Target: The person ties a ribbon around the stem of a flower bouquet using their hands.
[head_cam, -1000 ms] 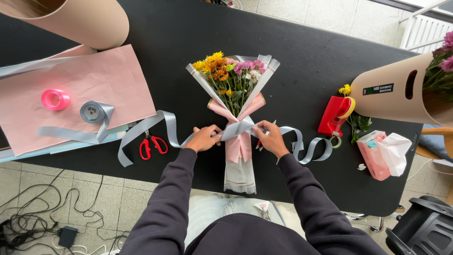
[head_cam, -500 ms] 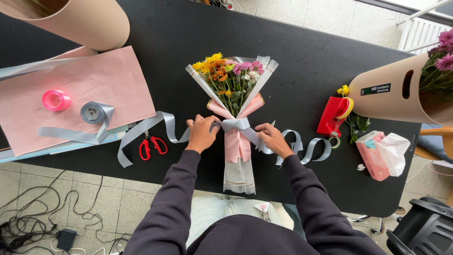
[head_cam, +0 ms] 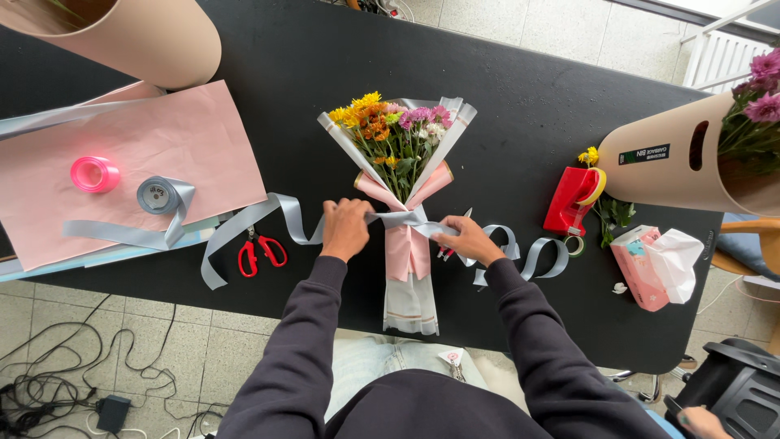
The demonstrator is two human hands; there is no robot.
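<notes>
Head view: wrapped bouquet of yellow, orange and pink flowers in pink-and-clear paper lies mid black tabletop, stems toward person. Long grey satin ribbon crosses its neck. Left hand just left of neck, fingers curled down, gripping ribbon. Right hand just right of neck, pinching ribbon's other run – tail loops off rightward. Red-handled scissors left of left hand. Red tape dispenser well right.
</notes>
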